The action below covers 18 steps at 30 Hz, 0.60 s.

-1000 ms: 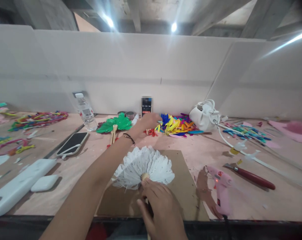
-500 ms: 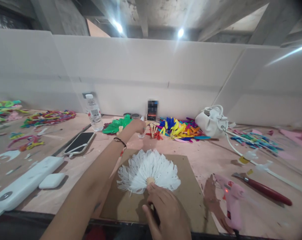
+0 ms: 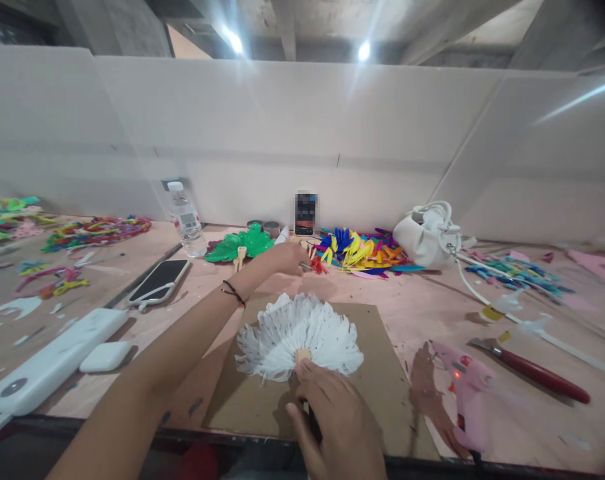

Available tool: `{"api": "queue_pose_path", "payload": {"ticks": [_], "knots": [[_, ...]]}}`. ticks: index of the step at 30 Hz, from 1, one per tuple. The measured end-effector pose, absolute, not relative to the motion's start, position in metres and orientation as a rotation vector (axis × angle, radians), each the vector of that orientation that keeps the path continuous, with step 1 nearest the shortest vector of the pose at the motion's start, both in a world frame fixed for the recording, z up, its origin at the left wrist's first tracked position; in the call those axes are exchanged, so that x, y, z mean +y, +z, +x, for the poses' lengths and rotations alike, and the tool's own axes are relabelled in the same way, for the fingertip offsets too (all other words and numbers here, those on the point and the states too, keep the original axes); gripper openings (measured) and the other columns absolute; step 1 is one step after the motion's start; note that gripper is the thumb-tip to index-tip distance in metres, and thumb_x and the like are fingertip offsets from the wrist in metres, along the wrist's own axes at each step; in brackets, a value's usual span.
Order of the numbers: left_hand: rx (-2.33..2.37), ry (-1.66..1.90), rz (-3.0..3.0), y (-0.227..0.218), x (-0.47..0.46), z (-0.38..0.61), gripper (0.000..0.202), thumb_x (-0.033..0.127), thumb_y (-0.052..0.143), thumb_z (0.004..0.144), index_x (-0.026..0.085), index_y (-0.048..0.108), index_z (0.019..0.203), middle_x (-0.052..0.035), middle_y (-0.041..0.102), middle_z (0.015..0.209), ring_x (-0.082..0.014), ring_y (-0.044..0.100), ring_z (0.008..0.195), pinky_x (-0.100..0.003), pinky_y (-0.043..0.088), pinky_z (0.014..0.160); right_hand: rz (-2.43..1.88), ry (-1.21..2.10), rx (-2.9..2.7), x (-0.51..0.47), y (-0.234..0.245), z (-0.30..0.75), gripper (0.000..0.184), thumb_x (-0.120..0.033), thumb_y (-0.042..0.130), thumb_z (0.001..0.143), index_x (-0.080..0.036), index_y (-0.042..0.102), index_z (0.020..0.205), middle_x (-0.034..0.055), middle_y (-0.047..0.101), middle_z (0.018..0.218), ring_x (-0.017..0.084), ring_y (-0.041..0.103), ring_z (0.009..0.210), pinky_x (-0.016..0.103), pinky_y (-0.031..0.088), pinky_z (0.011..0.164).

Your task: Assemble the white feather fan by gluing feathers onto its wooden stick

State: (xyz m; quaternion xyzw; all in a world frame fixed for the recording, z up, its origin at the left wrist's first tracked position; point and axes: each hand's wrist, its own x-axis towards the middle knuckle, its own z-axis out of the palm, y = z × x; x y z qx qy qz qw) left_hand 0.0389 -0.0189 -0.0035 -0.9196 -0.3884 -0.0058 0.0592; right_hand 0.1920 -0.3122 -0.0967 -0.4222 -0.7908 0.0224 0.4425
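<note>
A white feather fan [image 3: 282, 340] lies spread on a brown cardboard sheet [image 3: 377, 373], with a small wooden piece [image 3: 302, 355] at its base. My right hand [image 3: 335, 413] is closed at that base, fingertips on the wooden piece; what lies under the palm is hidden. My left hand [image 3: 289, 259] stretches to the back of the table, its fingers curled at a small greyish item beside red feathers [image 3: 318, 267]. What that item is does not show clearly. Yellow and blue feathers [image 3: 355, 248] are heaped to its right, and a green leaf-shaped piece [image 3: 245, 243] lies to its left.
A pink glue gun [image 3: 467, 393] with a lit red light and a red-handled knife [image 3: 537, 373] lie at right. A water bottle [image 3: 186, 223], phone [image 3: 159, 283] and white power bank [image 3: 52, 360] are at left. A white bag [image 3: 425, 237] sits behind.
My left hand has moved a little to the right, toward the red feathers, and a small greyish item now shows at its fingers. My right hand stays at the fan's base.
</note>
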Motion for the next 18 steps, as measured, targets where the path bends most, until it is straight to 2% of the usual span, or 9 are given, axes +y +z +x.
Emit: {"api": "queue_pose_path", "payload": {"ticks": [9, 18], "knots": [[-0.980, 0.105, -2.842, -0.043, -0.033, 0.039, 0.032, 0.036, 0.065, 0.101, 0.016, 0.064, 0.125, -0.0102, 0.067, 0.124, -0.0230, 0.068, 0.106, -0.044, 0.060, 0.092, -1.040, 0.031, -1.961, -0.311, -0.097, 0.192, 0.012, -0.018, 0.058, 0.093, -0.025, 0.062, 0.103, 0.0044, 0.075, 0.119, 0.025, 0.072, 0.110, 0.040, 0.059, 0.090], [-0.947, -0.105, -2.966, -0.049, -0.040, 0.030, 0.033, 0.036, 0.065, 0.101, 0.015, 0.064, 0.125, -0.0099, 0.067, 0.122, -0.0225, 0.069, 0.104, -0.043, 0.061, 0.089, -1.063, 0.042, -1.963, -0.313, -0.096, 0.192, 0.011, -0.018, 0.058, 0.094, -0.025, 0.062, 0.101, 0.0040, 0.075, 0.119, 0.025, 0.071, 0.111, 0.042, 0.059, 0.093]]}}
